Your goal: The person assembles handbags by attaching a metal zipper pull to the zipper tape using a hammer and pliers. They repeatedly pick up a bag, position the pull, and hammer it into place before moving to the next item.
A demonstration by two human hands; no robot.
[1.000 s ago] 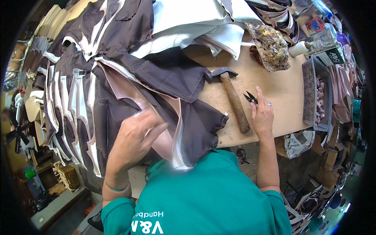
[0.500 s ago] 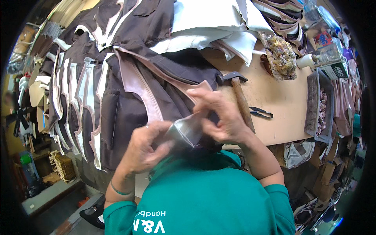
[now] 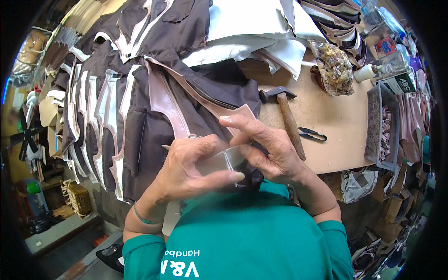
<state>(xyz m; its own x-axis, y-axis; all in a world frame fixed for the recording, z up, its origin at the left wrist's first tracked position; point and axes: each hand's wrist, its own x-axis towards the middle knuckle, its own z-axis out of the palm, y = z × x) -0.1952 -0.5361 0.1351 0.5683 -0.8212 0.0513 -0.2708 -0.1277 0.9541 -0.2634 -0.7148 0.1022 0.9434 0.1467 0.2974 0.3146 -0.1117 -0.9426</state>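
Between my hands is a small, greyish piece of bag material (image 3: 215,163) with a pale seam down its middle. My left hand (image 3: 184,165) grips its left side, the thumb stretched along the near edge. My right hand (image 3: 270,149) pinches the far right edge between thumb and bent fingers. Beyond them lies a dark fabric bag panel (image 3: 140,135) with pink leather trim (image 3: 163,100), one pointed strip end rising close to my right fingers. How the held piece joins the panel is hidden by my hands.
To the right on the table (image 3: 336,144) lie a wooden-handled hammer (image 3: 290,123) and black thread snips (image 3: 312,134). Farther off are a plastic bag of small pieces (image 3: 333,70), a white-capped bottle (image 3: 366,73) and a grey basket (image 3: 373,126). White sheets (image 3: 247,23) cover the back.
My left thumb has straightened along the near side of the piece. The seam has turned more upright, and my right fingers have moved slightly lower. The view has shifted a little.
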